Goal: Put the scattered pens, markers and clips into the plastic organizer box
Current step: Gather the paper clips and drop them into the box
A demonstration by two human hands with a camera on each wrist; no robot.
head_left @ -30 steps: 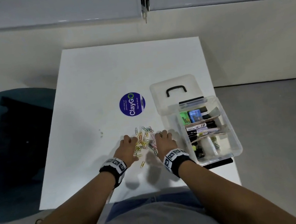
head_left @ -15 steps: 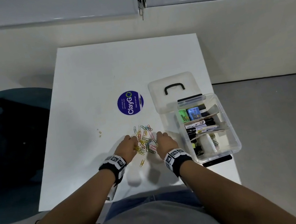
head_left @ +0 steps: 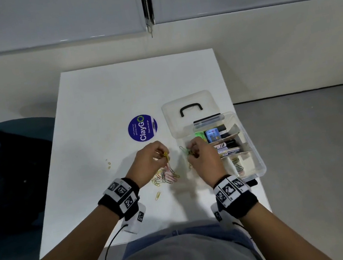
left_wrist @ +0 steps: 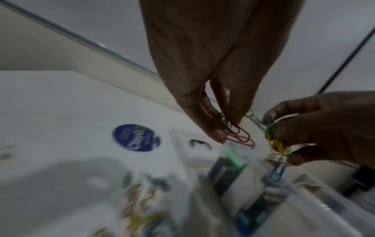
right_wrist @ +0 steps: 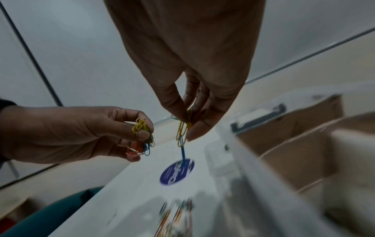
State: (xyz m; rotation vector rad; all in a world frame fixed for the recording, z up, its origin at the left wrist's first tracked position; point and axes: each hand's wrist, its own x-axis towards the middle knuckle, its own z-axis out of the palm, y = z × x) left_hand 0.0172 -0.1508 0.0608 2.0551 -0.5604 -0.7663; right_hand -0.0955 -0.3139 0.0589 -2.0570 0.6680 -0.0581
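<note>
The table (head_left: 99, 100) is carrying the open box (head_left: 256, 155) at its right side. The left hand (head_left: 148, 162) and right hand (head_left: 203, 158) are each pinching some clips above the table. A pile of clips (head_left: 164, 176) is lying between the wrists.

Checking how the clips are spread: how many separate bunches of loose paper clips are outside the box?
3: one pinched in the left hand, one in the right hand, one pile on the table. Some may be hidden under the hands.
</note>
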